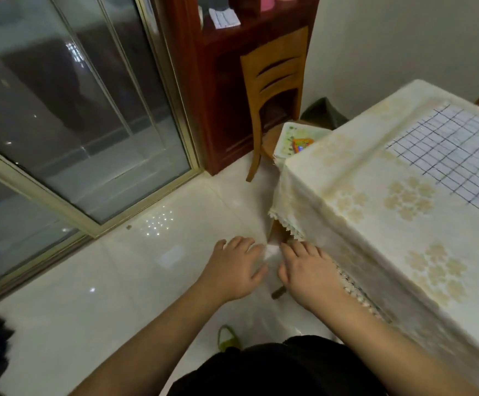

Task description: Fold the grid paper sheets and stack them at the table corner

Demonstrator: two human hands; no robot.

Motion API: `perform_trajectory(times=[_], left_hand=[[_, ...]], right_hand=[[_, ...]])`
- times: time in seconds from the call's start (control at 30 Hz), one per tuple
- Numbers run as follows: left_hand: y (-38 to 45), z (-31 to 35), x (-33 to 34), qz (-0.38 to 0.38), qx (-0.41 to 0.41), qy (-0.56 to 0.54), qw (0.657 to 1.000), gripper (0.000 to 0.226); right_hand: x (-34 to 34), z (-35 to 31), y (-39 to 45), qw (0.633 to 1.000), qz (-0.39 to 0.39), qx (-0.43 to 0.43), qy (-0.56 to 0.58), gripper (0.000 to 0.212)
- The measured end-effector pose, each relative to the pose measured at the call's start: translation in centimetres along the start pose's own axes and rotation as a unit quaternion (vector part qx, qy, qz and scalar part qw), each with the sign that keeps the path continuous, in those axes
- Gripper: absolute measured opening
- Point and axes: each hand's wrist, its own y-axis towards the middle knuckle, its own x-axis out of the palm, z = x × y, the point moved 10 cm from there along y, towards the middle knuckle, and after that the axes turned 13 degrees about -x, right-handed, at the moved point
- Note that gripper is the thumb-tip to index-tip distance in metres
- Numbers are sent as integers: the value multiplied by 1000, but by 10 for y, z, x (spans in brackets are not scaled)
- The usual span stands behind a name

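Wooden chair [274,81] — beside dark cabinet [221,90].

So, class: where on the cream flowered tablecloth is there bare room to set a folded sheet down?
Free: the cream flowered tablecloth between the large black-lined grid paper sheet and the lace-trimmed near edge, including the left corner. Crowded: the far right, under that sheet.

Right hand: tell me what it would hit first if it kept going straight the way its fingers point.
The right hand points up and slightly left in the picture. First in that line is probably the lace-edged corner of the tablecloth and the dark table leg beneath it, though depth is unclear.
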Motion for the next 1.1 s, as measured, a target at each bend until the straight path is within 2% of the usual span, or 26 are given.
perform_trajectory(times=[0.17,0.27,0.43,0.6,0.73,0.83,0.9,1.0,1.1], left_hand=[[26,-48,-9,2,1,11,1000,77],[48,-66,-13,-4,-1,26,1000,68],[99,-88,-28,-2,-15,41,999,60],[162,-90,-37,-13,16,64,998,59],[214,-74,-52,-28,59,83,994,59],[254,-54,-71,-26,87,98,991,58],[279,-35,-78,-26,112,107,988,59],[304,-2,-84,-18,153,114,981,67],[329,31,-82,-20,209,117,971,59]], right_hand=[[-4,-18,52,1000,3,22,5,44],[-3,-18,77,999,-16,36,7,45],[9,-7,120,998,-39,51,17,47],[23,23,173,995,-42,72,52,47],[21,60,207,988,-52,116,84,54],[8,92,225,988,-35,126,86,82],[1,118,230,985,-27,147,85,88],[-2,155,225,976,-26,199,84,63],[-6,189,216,962,-17,256,98,52]])
